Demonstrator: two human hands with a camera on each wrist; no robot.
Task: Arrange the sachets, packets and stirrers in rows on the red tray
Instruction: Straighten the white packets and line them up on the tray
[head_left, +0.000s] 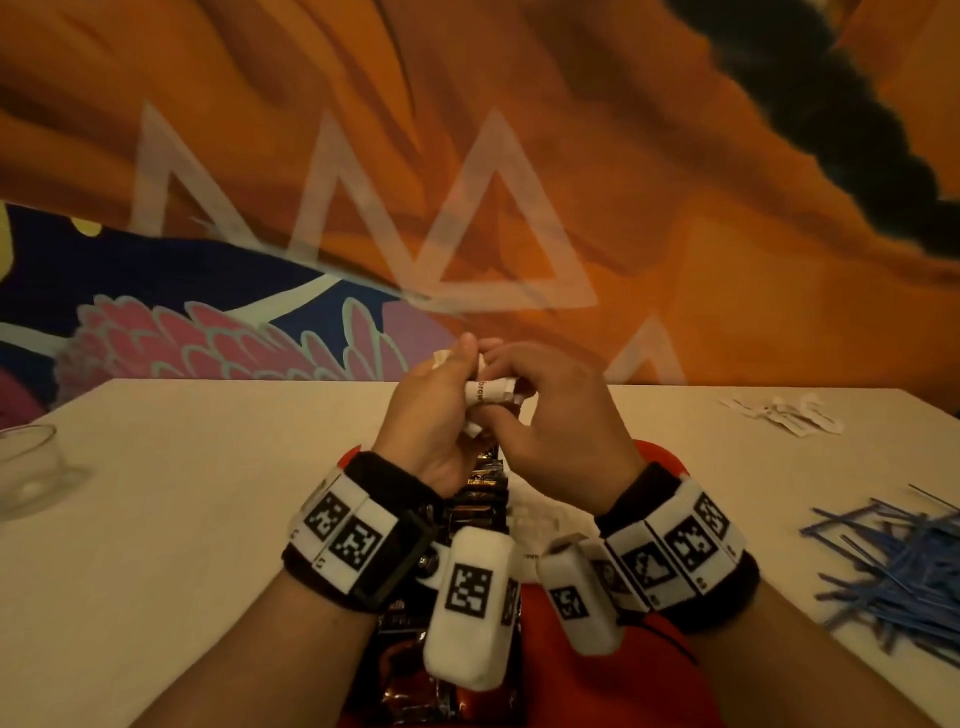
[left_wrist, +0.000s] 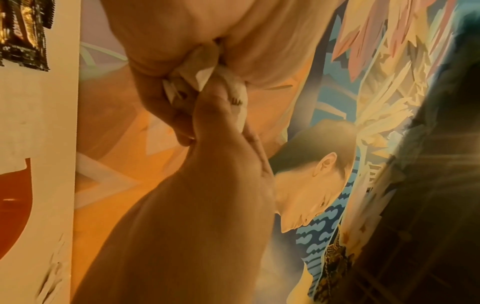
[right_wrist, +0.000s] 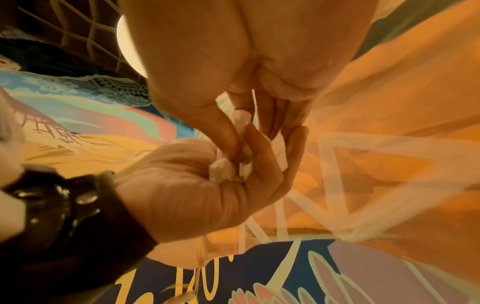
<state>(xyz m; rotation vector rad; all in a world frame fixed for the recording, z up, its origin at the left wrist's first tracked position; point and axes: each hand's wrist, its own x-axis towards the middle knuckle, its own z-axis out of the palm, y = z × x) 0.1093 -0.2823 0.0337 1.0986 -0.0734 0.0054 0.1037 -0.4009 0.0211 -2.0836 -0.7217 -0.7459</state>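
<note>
Clear glass bowl (head_left: 28, 467) on pale table (head_left: 182, 519), painted orange mural wall (head_left: 623, 156) behind

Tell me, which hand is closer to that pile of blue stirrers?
The right hand. The blue stirrers lie on the table off to its right, with bare table between. The left hand is farther away, on the other side of the right one.

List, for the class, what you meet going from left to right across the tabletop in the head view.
Clear glass bowl → left hand → white sachets gripped by both hands → right hand → loose white sachets at the far edge → pile of blue stirrers.
</note>
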